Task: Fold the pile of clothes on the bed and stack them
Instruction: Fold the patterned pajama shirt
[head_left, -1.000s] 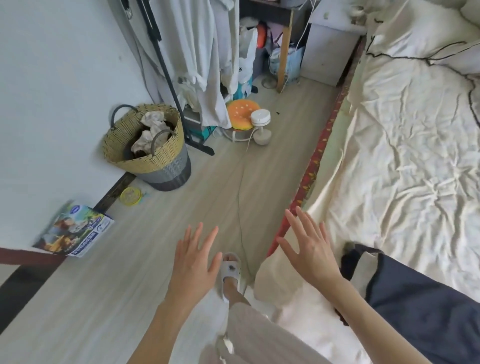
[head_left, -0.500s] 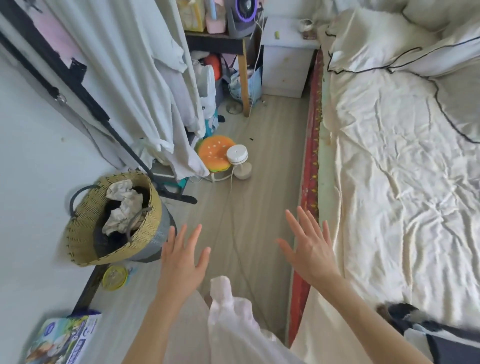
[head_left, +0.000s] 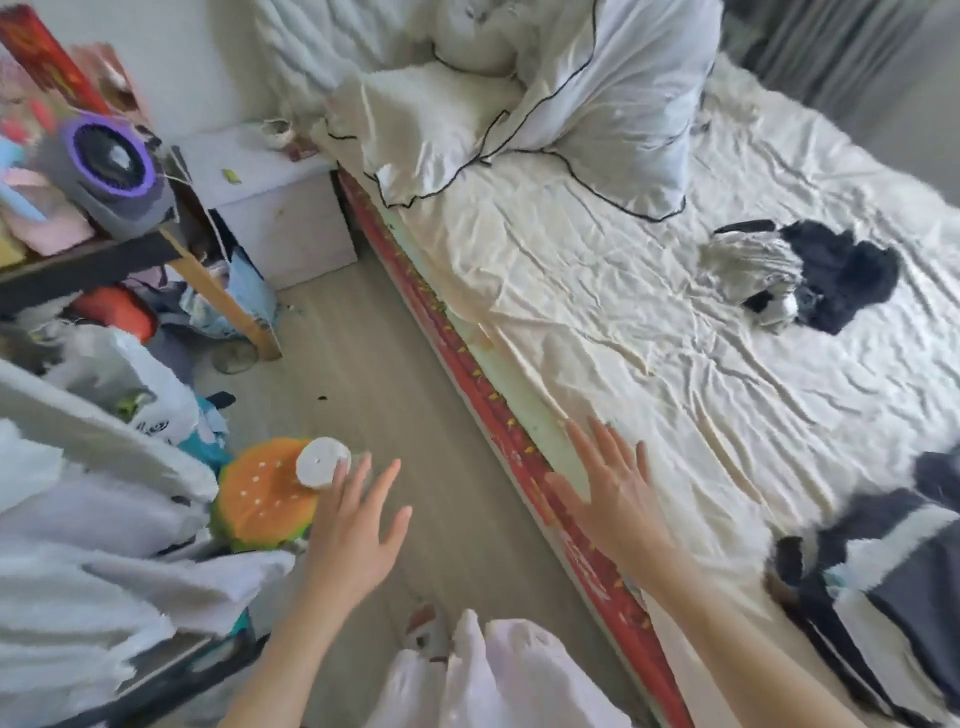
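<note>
Bare, with fingers spread and holding nothing, the left hand (head_left: 358, 525) hovers over the floor and the right hand (head_left: 613, 493) over the bed (head_left: 597, 291) edge. Folding is not started; next, reach the striped clothes (head_left: 878, 566) at the near right edge.

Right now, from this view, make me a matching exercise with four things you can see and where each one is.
Things:
1. black and grey clothes
2. burger-shaped cushion
3. purple-ringed fan
4. dark striped garment

Places:
A. on the floor, beside the left hand
B. on the cluttered shelf at the left
C. near edge of the bed, just beyond the right hand
D. far side of the bed, below the pillows

Pairs: 1-D, 2-A, 3-B, 4-C
</note>
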